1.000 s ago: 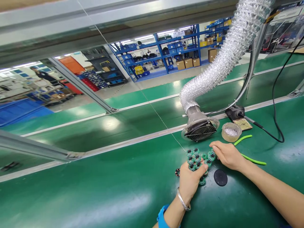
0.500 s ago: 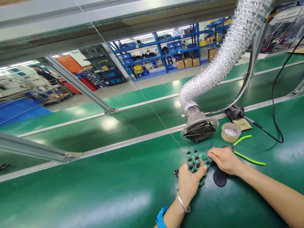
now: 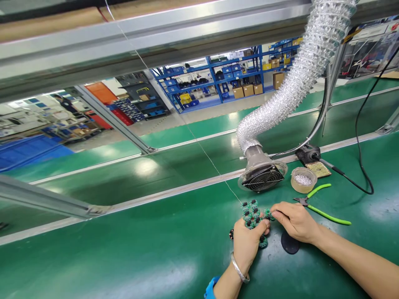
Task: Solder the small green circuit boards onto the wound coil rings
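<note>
My left hand (image 3: 247, 241) is closed around a panel of small round green circuit boards (image 3: 251, 212) with black parts on them, thumb over the front. At the panel's right side, the fingertips of my right hand (image 3: 293, 220) pinch a small green circuit board (image 3: 267, 214). Whether this board is joined to the panel is hard to see. A thin wire (image 3: 215, 167) hangs from above and ends near the panel's top. Just below my right hand lies a black round disc (image 3: 289, 244). Left of my left hand, a small dark round piece (image 3: 231, 234) shows.
Green-handled cutters (image 3: 328, 214) lie beyond my right hand. Behind them stand a tub of silvery bits (image 3: 303, 182) and a soldering iron in its holder (image 3: 308, 153). A fume extractor hood (image 3: 263, 176) on a silver duct (image 3: 289, 83) hangs over the green bench (image 3: 124, 257).
The view has tilted up slightly, so most things sit lower. The small board at my right fingertips has shifted slightly left relative to my right hand; both hands keep their grip.
</note>
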A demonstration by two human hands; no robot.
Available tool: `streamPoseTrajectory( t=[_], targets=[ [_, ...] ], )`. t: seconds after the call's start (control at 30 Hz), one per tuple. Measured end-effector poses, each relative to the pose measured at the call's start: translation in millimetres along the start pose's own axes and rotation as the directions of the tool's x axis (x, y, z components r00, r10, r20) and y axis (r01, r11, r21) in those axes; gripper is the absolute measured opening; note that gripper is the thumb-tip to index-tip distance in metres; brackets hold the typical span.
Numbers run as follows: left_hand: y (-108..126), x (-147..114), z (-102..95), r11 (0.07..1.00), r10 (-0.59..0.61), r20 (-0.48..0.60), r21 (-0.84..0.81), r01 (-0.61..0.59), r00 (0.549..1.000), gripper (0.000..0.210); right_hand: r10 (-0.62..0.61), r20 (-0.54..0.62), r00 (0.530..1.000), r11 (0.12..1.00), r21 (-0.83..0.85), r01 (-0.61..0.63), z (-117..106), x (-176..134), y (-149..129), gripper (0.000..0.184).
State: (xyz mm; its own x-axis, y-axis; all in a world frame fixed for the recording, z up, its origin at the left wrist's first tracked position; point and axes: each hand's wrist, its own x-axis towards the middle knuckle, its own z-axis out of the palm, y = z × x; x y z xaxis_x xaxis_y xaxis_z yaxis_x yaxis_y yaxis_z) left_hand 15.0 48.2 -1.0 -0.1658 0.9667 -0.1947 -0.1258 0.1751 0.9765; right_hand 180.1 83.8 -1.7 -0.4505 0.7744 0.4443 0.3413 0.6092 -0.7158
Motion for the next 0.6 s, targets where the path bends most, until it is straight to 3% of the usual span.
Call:
streamPoseTrajectory(
  t=[0.13, 0.27, 0.43, 0.6],
  targets=[
    [2.0, -0.2, 4.4, 1.0, 0.003, -0.003, -0.006, -0.003, 1.0, 0.015, -0.025, -0.068, 0.997, 0.998, -0.064, 0.021, 5.4, -1.4, 7.1, 0.03],
    [1.1, -2.8, 9.3, 1.0, -0.001, 0.013, -0.026, 0.001, 1.0, 0.018, 0.069, -0.099, 0.993, 0.993, -0.09, -0.078, 4.3, 5.2, 10.6, 0.035],
    [2.3, -0.9, 11.0, 0.999, 0.016, 0.007, -0.042, -0.016, 1.0, 0.017, 0.187, 0.045, 0.981, 0.982, -0.033, -0.186, 5.7, 9.9, 7.4, 0.045],
    [-2.0, 5.8, 15.1, 1.0, 0.031, 0.018, 0.003, -0.031, 0.999, 0.014, 0.196, 0.057, 0.979, 0.977, -0.092, -0.19, 9.0, 6.2, 7.0, 0.029]
  ],
)
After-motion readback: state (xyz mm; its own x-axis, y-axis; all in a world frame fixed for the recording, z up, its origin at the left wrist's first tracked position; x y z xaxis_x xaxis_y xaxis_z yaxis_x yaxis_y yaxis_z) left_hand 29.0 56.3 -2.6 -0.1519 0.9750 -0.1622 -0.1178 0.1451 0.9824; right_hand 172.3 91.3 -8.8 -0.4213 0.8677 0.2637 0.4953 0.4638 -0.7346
